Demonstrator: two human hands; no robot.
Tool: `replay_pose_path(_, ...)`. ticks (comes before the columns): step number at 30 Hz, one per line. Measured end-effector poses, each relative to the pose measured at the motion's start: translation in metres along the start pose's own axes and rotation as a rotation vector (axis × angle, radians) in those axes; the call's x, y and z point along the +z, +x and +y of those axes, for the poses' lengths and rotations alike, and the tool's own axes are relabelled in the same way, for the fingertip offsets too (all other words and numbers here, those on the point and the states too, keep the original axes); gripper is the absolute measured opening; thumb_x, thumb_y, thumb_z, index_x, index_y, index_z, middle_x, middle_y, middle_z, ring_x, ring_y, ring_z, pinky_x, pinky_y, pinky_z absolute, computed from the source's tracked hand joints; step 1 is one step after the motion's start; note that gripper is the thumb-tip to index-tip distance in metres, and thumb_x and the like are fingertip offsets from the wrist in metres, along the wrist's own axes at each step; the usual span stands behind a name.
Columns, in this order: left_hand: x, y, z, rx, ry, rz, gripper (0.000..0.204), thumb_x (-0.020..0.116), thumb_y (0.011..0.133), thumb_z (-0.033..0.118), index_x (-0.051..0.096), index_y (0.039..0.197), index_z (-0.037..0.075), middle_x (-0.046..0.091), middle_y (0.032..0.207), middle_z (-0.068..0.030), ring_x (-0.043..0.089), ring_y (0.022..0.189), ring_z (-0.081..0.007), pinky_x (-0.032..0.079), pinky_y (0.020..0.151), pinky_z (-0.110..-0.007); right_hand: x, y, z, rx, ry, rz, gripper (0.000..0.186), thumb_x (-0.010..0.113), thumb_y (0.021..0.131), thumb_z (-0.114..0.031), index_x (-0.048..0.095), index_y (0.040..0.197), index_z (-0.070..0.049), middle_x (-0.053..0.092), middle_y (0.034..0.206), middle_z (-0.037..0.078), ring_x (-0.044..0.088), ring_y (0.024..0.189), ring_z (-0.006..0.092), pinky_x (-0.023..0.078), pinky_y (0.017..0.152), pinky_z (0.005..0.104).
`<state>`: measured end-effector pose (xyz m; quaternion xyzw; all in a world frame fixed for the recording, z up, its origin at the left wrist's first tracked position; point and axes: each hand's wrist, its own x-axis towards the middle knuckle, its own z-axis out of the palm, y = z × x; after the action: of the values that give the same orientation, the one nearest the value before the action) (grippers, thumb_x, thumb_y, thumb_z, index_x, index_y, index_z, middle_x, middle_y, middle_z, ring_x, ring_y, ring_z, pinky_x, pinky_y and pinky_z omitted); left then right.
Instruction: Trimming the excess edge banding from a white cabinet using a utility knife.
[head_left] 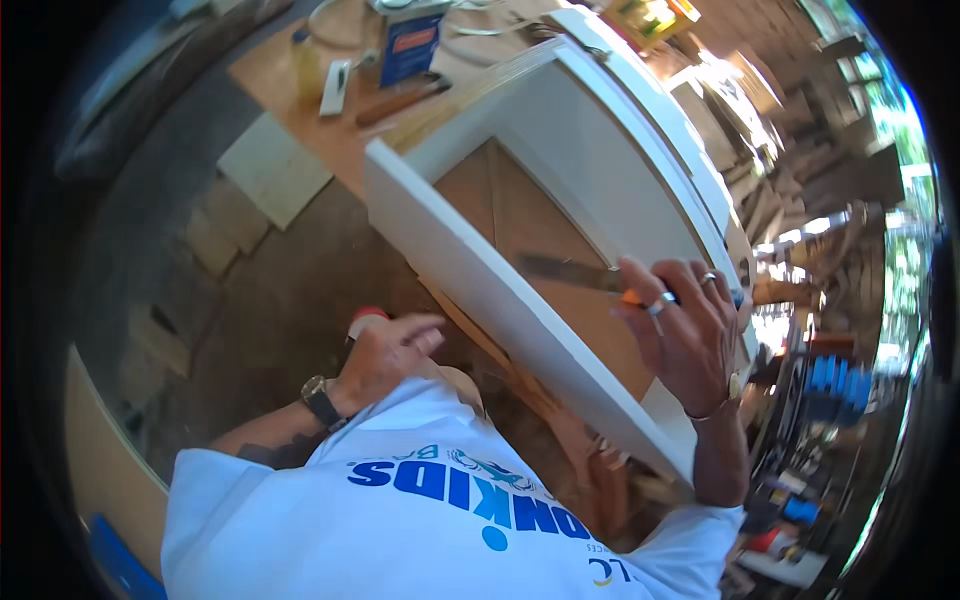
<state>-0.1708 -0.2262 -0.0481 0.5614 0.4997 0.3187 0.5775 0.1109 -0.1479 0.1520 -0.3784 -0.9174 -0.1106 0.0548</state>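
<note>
By the near edge of the white cabinet (465,240), the right hand (690,325) grips a bladed tool (572,272), seemingly positioning it; next calls for steady aim. Left hand (388,358): hold cannot be told.

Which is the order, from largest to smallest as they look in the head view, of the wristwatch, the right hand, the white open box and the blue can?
1. White open box
2. Right hand, close to the camera
3. Blue can
4. Wristwatch
</note>
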Motion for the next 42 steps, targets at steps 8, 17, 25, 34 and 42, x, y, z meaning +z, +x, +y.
replay_pose_path(8, 0.158, 0.017, 0.012, 0.544, 0.117, 1.056, 0.041, 0.079, 0.084, 0.016, 0.066, 0.121, 0.004, 0.065, 0.123, -0.0131, 0.064, 0.111, -0.0288, 0.053, 0.091, -0.037, 0.020, 0.013, 0.010, -0.692, -0.324, -0.087, 0.018, 0.067, 0.079, -0.017, 0.069, 0.096, -0.011, 0.062, 0.084, 0.004, 0.066, 0.093, 0.0201, 0.045, 0.073, 0.0355)
replay_pose_path(17, 0.189, 0.084, 0.003, 0.538, -0.047, 1.461, 0.033, 0.080, 0.079, 0.004, 0.072, 0.110, 0.011, 0.068, 0.108, -0.0041, 0.065, 0.096, -0.0241, 0.056, 0.080, -0.036, 0.042, 0.048, -0.018, -1.013, -0.513, -0.011, 0.023, 0.066, 0.080, -0.012, 0.070, 0.103, -0.011, 0.062, 0.092, 0.005, 0.062, 0.099, 0.0217, 0.044, 0.080, 0.0396)
replay_pose_path(25, 0.174, 0.115, -0.001, 0.691, -0.121, 1.570, 0.031, 0.080, 0.078, 0.002, 0.073, 0.107, 0.013, 0.070, 0.100, -0.0019, 0.066, 0.090, -0.0218, 0.057, 0.076, -0.033, 0.050, 0.068, -0.020, -1.069, -0.597, -0.078, 0.023, 0.065, 0.084, -0.013, 0.070, 0.107, -0.013, 0.062, 0.093, 0.006, 0.063, 0.096, 0.0226, 0.043, 0.075, 0.0395)
replay_pose_path(34, 0.179, 0.132, -0.002, 0.723, -0.219, 1.633, 0.028, 0.079, 0.079, 0.002, 0.072, 0.104, 0.011, 0.070, 0.104, -0.0018, 0.067, 0.096, -0.0226, 0.057, 0.078, -0.033, 0.056, 0.079, -0.016, -1.121, -0.584, -0.166, 0.029, 0.064, 0.082, -0.010, 0.069, 0.111, -0.011, 0.062, 0.093, 0.008, 0.063, 0.096, 0.0240, 0.043, 0.077, 0.0406)
replay_pose_path(42, 0.168, 0.137, 0.000, 0.735, -0.214, 1.658, 0.026, 0.079, 0.078, 0.002, 0.073, 0.102, 0.009, 0.071, 0.105, -0.0019, 0.067, 0.101, -0.0225, 0.059, 0.082, -0.034, 0.056, 0.093, -0.022, -1.165, -0.596, -0.154, 0.027, 0.063, 0.081, -0.009, 0.066, 0.109, -0.006, 0.057, 0.087, 0.006, 0.059, 0.087, 0.0229, 0.042, 0.074, 0.0393)
